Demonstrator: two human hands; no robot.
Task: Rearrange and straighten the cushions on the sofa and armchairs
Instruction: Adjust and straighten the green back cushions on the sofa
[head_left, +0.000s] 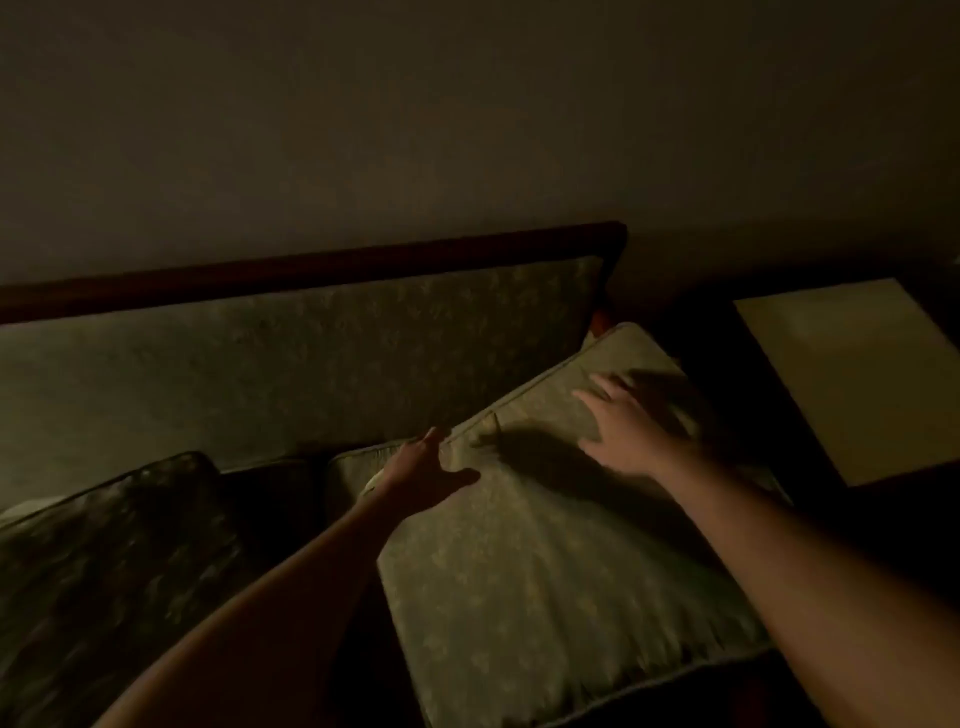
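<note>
The pale cushion (545, 519) lies tilted at the sofa's (311, 364) right end, not yet straight. The left hand (421, 467) pinches its piped edge; the right hand (623, 426) rests spread on it. A darker cushion (114, 561) at the left looks untouched.

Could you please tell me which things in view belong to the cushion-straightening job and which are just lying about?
Part of the job:
- large green cushion, gripped at its edge by the left hand, right hand spread over it
- darker cushion
- sofa backrest

Just lying about:
- pale-topped side table
- wall
</note>
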